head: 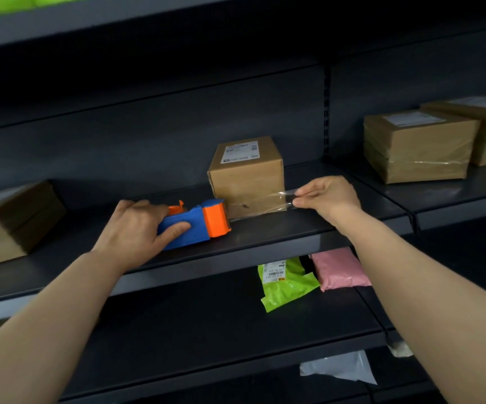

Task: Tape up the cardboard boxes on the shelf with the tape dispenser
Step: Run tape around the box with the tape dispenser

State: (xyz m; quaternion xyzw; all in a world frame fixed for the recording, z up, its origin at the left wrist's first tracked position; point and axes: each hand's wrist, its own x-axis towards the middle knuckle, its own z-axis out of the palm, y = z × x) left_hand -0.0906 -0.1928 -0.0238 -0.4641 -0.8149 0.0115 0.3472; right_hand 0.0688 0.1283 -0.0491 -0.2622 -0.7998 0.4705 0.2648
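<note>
A blue and orange tape dispenser (198, 224) lies on the dark shelf (265, 237). My left hand (132, 225) grips its blue body, thumb on the front side. A strip of clear tape (260, 204) runs from the dispenser's orange end to the right, across the front of a small cardboard box (246, 167) with a white label on top. My right hand (327, 198) pinches the free end of the tape just past the box's right front corner.
A blurred cardboard box (11, 223) sits at the left of the same shelf. Two taped boxes (419, 144) stand on the right shelf section. On the shelf below lie a green mailer (287, 282) and a pink mailer (339, 269); a white bag (343, 367) lies lower.
</note>
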